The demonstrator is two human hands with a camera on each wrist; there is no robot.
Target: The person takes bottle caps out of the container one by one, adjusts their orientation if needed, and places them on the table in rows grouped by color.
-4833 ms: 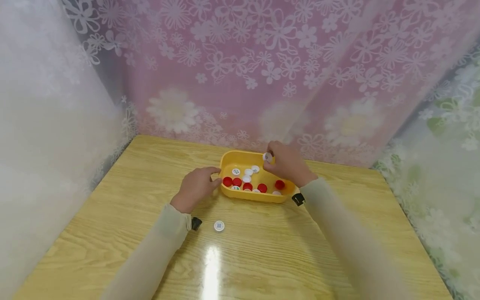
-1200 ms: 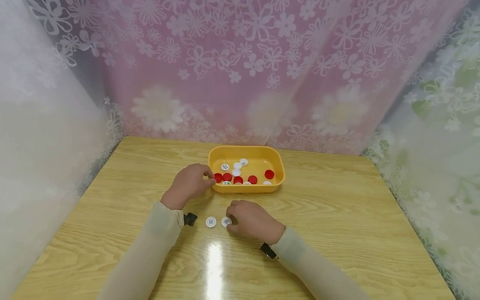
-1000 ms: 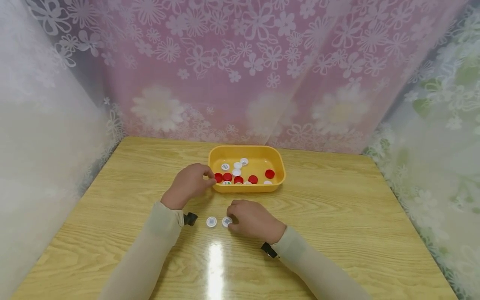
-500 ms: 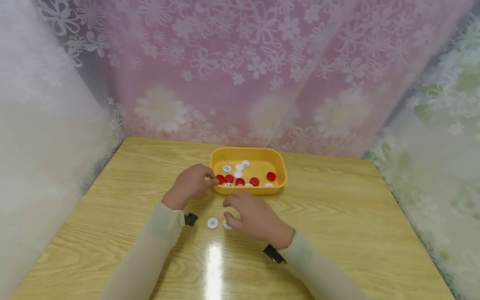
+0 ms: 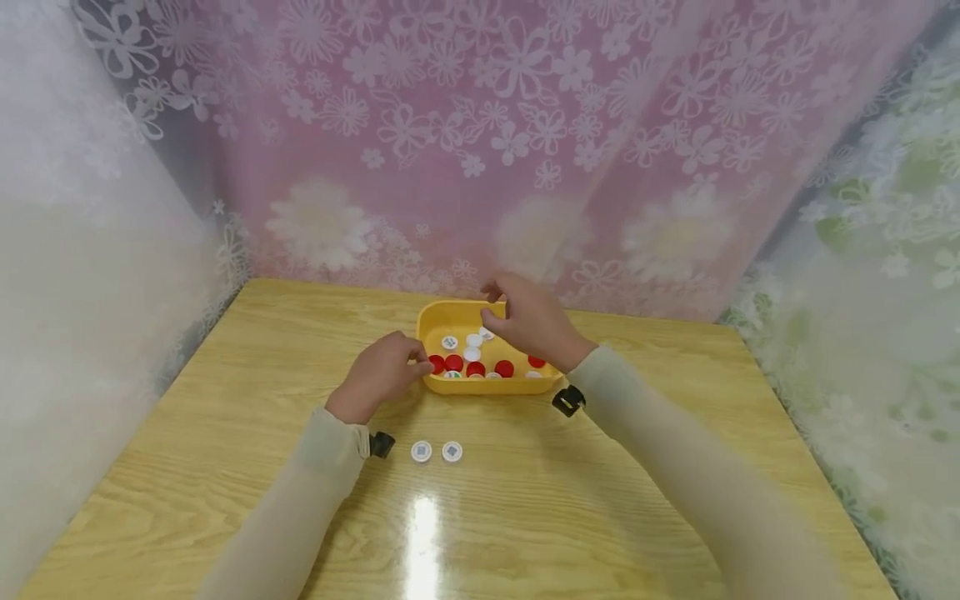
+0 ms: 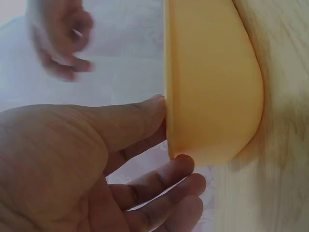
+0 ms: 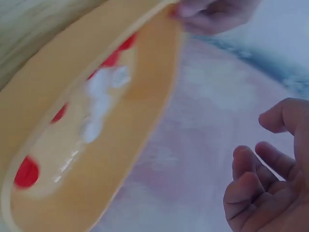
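Note:
My left hand [image 5: 381,375] pinches the left end of a yellow plastic tray [image 5: 487,387]; the left wrist view has the thumb at its rim. Over the tray's back right part hovers my right hand [image 5: 536,321], fingers bent but apart, nothing between them. That gap also shows in the right wrist view [image 7: 270,179]. Inside the tray lie several red discs [image 5: 504,368] and white discs [image 5: 474,341], some with printed marks. Two white printed discs, a left one [image 5: 422,452] and a right one [image 5: 452,452], lie side by side on the table.
A wood-grain table [image 5: 637,500] carries everything. Behind it hangs a pink flowered curtain [image 5: 420,150], close to the tray's back edge. Pale curtains hang at the left and right sides.
My right hand carried a white disc from the tray to the table, let go of it beside the first, and has risen back over the tray. The left hand has stayed at the rim.

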